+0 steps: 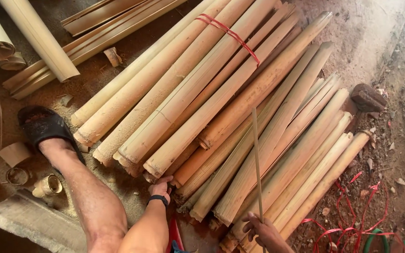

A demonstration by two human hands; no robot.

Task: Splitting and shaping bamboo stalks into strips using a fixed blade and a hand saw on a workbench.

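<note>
A big heap of split bamboo pieces (221,117) lies slantwise on the dirt floor, with the near ends towards me. My left hand (161,186), with a black band on the wrist, curls its fingers on the near end of one split bamboo piece (183,171) at the heap's lower left edge. My right hand (262,230) is at the bottom of the view, closed around a thin bamboo strip (257,159). The strip runs straight up over the heap. Part of my right hand is cut off by the frame's edge.
A red strap (230,33) binds the upper bamboo bundle. My foot in a black sandal (43,129) rests at left, near short bamboo offcuts (48,185) and a concrete block (29,220). Long bamboo halves (38,33) lie at upper left. A rock (367,97) and red cord (357,220) lie at right.
</note>
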